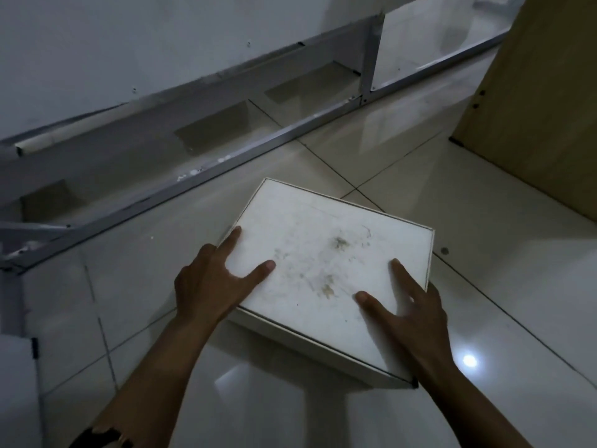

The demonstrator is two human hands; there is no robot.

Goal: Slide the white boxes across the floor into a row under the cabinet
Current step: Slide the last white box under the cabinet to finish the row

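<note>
A white box with a dusty, smudged lid lies flat on the glossy tiled floor in the middle of the view. My left hand presses on its near left corner, thumb and forefinger straight on the lid. My right hand presses on the near right edge, fingers spread flat on the lid. The white cabinet runs along the upper left, raised on a metal frame. The gap under it is in shadow.
A wooden panel stands at the right. A white object sits at the bottom left edge. A lamp reflection glares on the tiles near the box. Open floor lies between the box and the frame.
</note>
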